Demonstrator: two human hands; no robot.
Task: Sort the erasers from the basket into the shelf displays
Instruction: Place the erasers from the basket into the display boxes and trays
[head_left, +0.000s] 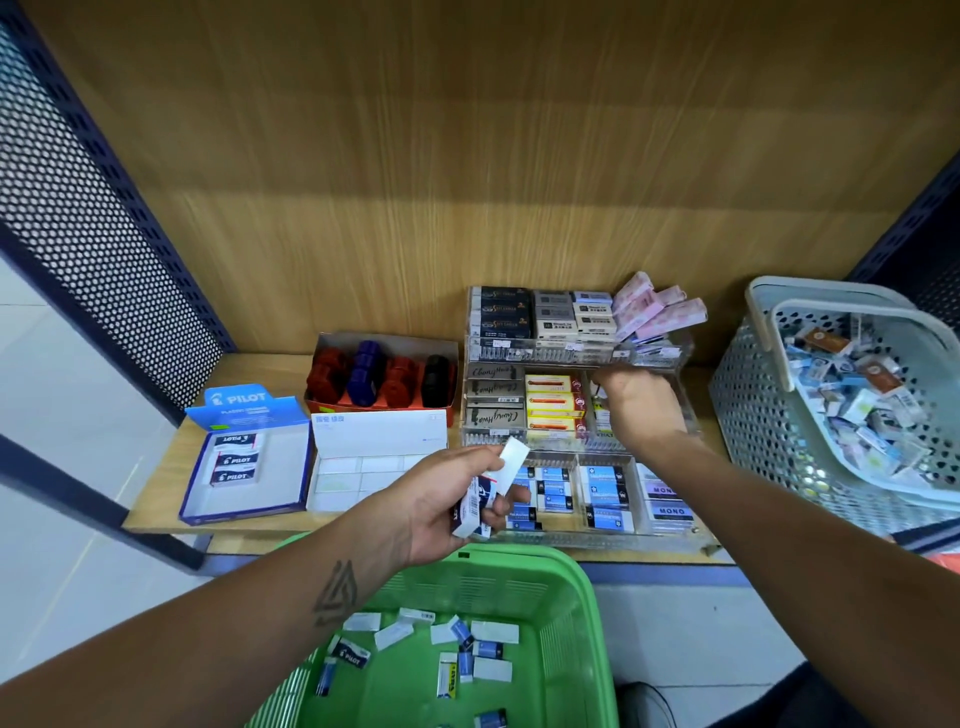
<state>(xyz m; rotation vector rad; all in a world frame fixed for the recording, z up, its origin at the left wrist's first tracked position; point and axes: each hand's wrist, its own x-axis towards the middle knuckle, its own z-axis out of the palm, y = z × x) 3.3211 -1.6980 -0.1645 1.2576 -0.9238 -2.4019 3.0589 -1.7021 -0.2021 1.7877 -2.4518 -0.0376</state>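
The left hand (457, 499) grips a small stack of sleeved erasers, a plain white one (511, 460) sticking up from the fingers, just in front of the clear acrylic tiered display (576, 358) on the wooden shelf (156, 483). The right hand (641, 402) reaches into the display's middle tier, beside the yellow boxed erasers (553, 402); whether it holds anything I cannot tell. More loose erasers lie in the green plastic basket (582, 597) below. The step in hand looks like placing: one eraser going in, the rest waiting. Next, each held eraser probably needs matching to its brand compartment, such as the open blue Pilot box (244, 467).
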